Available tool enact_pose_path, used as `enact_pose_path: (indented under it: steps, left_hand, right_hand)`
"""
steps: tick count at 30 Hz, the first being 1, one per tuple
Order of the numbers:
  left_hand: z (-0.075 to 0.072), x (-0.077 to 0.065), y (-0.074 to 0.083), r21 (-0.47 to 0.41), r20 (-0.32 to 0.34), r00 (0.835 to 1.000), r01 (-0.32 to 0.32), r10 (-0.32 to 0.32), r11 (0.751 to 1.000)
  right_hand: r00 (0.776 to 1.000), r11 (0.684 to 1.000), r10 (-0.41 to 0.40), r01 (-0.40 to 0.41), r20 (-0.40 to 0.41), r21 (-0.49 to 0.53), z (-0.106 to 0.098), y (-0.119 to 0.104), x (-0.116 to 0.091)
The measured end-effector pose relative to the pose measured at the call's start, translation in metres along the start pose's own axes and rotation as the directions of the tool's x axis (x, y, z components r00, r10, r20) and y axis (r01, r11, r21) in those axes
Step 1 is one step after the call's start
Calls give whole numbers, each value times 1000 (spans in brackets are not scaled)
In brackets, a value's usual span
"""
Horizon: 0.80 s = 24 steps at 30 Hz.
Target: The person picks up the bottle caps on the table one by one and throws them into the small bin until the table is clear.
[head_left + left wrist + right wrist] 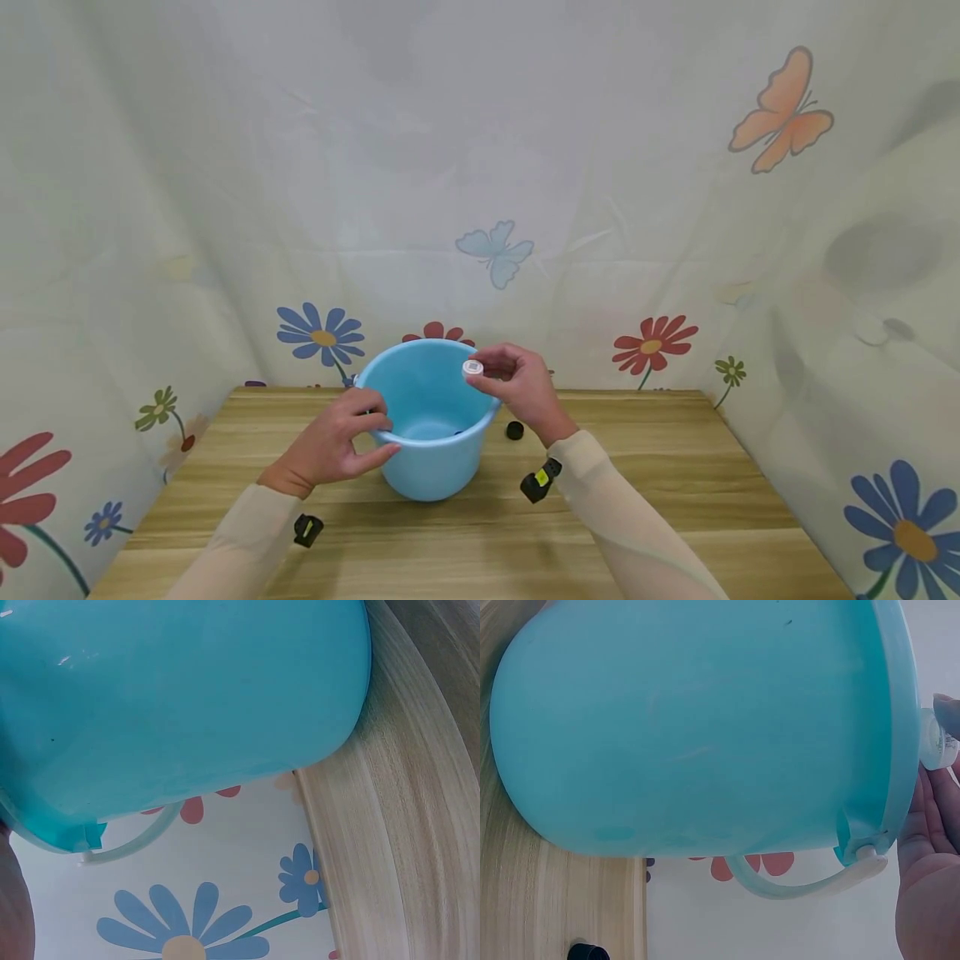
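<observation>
A light blue plastic bucket (pixel 442 467) stands upright on the wooden table. My left hand (pixel 341 437) grips its near left rim, fingers over the edge and thumb on the outside. Above the right side of the opening, my right hand (pixel 517 387) pinches a small round white piece (pixel 472 367) between thumb and fingers. In the right wrist view this white piece (pixel 937 740) looks short and translucent, with small print, right beside the bucket rim (pixel 901 712). A small dark spot shows low inside the bucket, mostly hidden by the near rim.
A small black cap (pixel 514 430) lies on the table (pixel 637 483) to the right of the bucket. The bucket's pale handle (pixel 810 886) hangs on the far side. Behind the table's back edge hangs a white curtain (pixel 375 167) printed with flowers and butterflies.
</observation>
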State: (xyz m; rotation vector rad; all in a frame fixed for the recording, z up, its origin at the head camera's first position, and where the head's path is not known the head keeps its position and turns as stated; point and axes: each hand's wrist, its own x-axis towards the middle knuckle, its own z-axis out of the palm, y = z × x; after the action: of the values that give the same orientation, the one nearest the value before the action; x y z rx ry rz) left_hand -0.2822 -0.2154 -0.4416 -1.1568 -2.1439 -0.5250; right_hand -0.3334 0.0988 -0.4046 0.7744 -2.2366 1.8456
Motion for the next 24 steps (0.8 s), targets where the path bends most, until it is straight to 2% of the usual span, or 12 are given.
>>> enact_pose_path:
  steps: [24]
  left_hand:
    - [0,0,-2,3,-4,1000,3,-3,1000]
  right_hand:
    - [1000,999,0,-1,-15,-40,4,3,3]
